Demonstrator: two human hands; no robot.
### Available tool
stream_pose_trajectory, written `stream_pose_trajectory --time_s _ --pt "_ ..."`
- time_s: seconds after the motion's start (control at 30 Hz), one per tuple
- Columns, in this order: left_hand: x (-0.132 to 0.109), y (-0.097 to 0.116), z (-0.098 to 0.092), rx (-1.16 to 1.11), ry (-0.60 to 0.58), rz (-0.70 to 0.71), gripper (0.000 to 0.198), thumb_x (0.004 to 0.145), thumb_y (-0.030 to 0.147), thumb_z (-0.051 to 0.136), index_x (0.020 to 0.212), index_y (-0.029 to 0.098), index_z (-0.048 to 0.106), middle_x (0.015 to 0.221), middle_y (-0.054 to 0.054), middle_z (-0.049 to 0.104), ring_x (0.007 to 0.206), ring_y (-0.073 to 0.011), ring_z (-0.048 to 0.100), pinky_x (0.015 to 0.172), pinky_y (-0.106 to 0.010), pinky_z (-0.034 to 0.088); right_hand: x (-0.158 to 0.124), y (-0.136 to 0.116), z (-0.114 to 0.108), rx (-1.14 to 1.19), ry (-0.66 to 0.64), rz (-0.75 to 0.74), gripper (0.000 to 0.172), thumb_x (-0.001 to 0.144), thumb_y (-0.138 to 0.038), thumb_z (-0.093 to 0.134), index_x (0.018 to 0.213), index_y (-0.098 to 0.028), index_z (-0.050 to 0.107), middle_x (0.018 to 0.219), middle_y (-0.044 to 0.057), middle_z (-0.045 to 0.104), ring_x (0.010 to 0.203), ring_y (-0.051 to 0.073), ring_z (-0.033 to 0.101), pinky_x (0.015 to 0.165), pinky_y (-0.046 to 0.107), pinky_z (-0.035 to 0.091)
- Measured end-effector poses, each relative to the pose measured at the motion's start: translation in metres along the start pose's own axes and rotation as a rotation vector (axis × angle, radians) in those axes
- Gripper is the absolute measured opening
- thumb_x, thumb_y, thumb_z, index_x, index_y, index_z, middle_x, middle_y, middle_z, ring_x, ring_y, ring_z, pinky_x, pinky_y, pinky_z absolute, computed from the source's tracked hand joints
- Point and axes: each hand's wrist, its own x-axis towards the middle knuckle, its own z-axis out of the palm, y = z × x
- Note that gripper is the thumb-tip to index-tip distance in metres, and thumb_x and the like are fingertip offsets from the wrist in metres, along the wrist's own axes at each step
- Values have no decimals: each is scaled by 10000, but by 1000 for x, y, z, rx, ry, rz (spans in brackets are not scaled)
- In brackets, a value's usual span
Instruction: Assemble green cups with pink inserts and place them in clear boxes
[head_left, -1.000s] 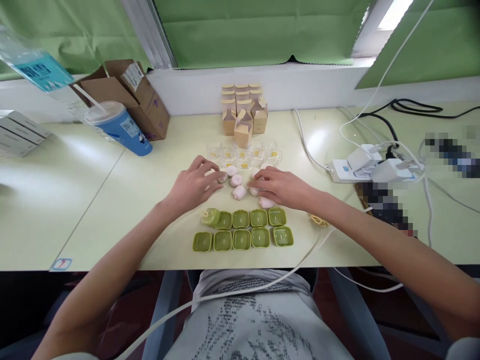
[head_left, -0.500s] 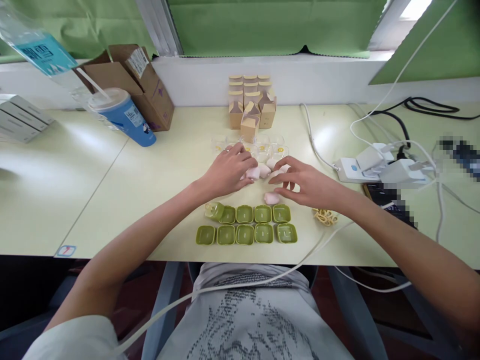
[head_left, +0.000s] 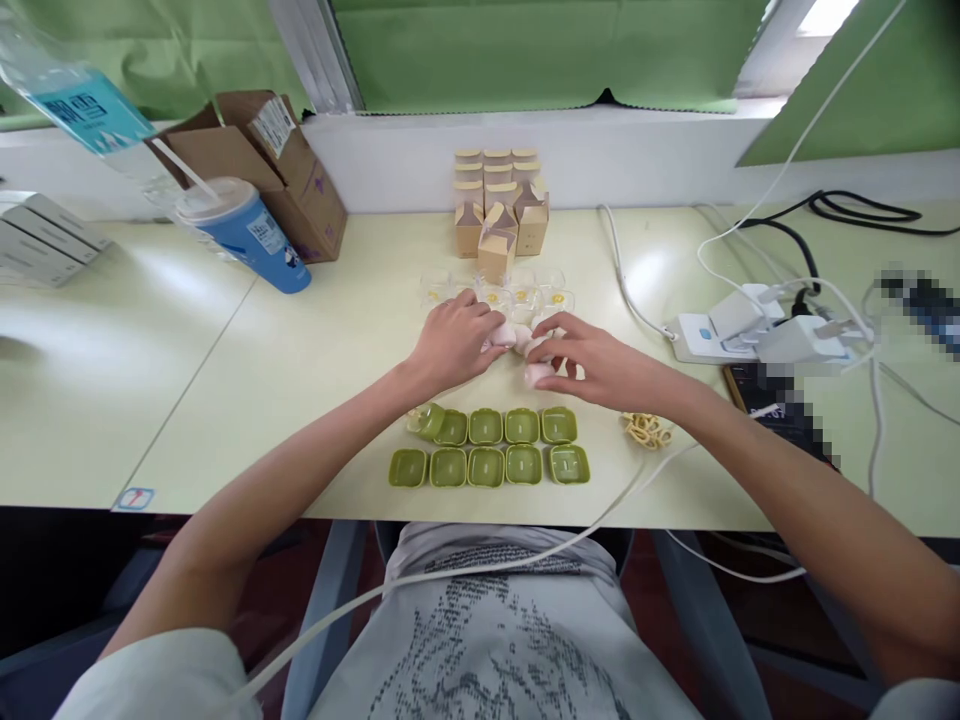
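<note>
My left hand (head_left: 455, 343) is curled around a pale pink, soft-looking rounded piece (head_left: 502, 336) behind the green cups. To its right, my right hand (head_left: 589, 358) pinches another pink piece (head_left: 538, 376) between thumb and fingers. More such pieces lie between the hands, partly covered by my fingers. Nearer me, several small olive-green square cups (head_left: 486, 467) stand in two rows. At the back row's left end, a green cup with a clear cover (head_left: 426, 421) lies tilted. Just beyond my hands are clear domed covers (head_left: 523, 298) with yellow marks.
Small open cardboard boxes (head_left: 496, 255) stand near the wall. A bundle of cream-coloured loops (head_left: 646, 430) lies by my right forearm. At right are a power strip (head_left: 712, 338) and a phone (head_left: 776, 410). A white cable crosses my lap. A blue cup (head_left: 259, 240) leans at left.
My right hand has moved slightly left and closed on the nearest pink piece, which now sits a little farther from the green cups. My left hand has barely shifted.
</note>
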Motion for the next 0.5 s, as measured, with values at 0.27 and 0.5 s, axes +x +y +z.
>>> stream_pose_trajectory --time_s 0.27,0.5 --pt "3 3 0 -11 75 -22 277 1064 281 665 1248 147 823 1231 -181 831 1290 -404 648 902 -510 588 -8 8 -4 -53 249 54 442 1126 -567 645 1347 -219 806 1533 175 585 847 188 716 958 488 680" --pt "-3 3 3 0 57 -55 327 1094 283 633 1355 156 784 1350 -176 770 1311 -377 662 920 -474 587 6 11 12 -205 248 -11 364 1163 -462 592 1309 -190 786 1516 193 547 890 209 686 903 476 646"
